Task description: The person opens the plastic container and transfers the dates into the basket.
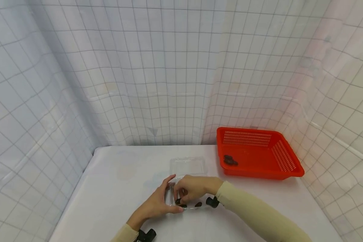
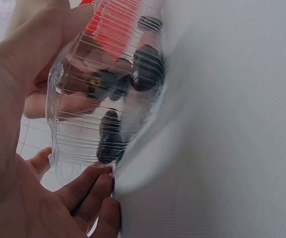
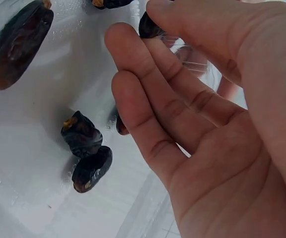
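A clear plastic clamshell box (image 1: 187, 164) lies on the white table, lid folded back to the far side. Around its left side my left hand (image 1: 155, 202) spans, thumb at the near edge and fingers along the far left; its ribbed wall (image 2: 78, 144) shows in the left wrist view. Inside lie several dark dates, among them a long date (image 3: 20, 45) and a wrinkled date (image 3: 81, 134) touching a smaller date (image 3: 92, 169). My right hand (image 1: 195, 188) reaches into the box from the right, pinching a date (image 3: 149, 26) partly covered by the thumb.
A red plastic basket (image 1: 260, 174) stands at the back right of the table, with a few dark dates (image 1: 230, 160) in its left corner. White gridded curtains (image 1: 169, 67) enclose the table at the back and both sides.
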### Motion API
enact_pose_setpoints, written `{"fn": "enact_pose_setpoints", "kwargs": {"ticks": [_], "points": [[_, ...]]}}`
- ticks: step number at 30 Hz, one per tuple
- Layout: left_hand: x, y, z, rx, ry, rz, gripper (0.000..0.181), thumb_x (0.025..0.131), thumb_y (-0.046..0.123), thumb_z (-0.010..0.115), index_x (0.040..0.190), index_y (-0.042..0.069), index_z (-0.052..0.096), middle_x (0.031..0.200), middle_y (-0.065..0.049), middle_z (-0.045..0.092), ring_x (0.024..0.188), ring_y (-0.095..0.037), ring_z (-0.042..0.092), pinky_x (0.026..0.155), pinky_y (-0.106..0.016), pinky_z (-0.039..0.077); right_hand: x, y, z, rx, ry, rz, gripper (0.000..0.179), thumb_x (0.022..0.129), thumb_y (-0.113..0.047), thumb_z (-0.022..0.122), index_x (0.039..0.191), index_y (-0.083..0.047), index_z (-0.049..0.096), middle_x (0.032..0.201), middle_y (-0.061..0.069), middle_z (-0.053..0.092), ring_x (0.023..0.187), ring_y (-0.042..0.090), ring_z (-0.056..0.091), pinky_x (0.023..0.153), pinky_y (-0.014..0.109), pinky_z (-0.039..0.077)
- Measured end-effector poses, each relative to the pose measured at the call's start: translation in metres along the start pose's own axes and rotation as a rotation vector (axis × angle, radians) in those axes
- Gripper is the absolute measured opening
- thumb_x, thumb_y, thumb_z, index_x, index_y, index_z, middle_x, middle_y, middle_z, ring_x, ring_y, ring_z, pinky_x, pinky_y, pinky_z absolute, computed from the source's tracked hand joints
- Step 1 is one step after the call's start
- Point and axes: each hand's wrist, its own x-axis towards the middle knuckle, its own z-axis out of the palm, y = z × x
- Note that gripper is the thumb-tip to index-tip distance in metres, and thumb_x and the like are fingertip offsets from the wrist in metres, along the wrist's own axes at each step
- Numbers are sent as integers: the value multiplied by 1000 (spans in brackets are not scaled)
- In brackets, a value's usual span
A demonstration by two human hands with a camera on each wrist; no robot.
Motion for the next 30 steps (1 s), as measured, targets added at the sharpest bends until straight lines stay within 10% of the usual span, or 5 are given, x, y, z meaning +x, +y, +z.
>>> {"fn": "enact_pose_setpoints", "kwargs": {"ticks": [30], "points": [[0, -2, 4, 71, 26, 17, 130, 83, 45, 106, 185, 24, 28, 173, -19, 59, 158, -39, 57, 125, -68, 45, -52, 12, -12, 209, 491, -35, 23, 103, -6, 89, 121, -18, 79, 112, -3, 86, 101, 1, 80, 98, 28, 68]]}}
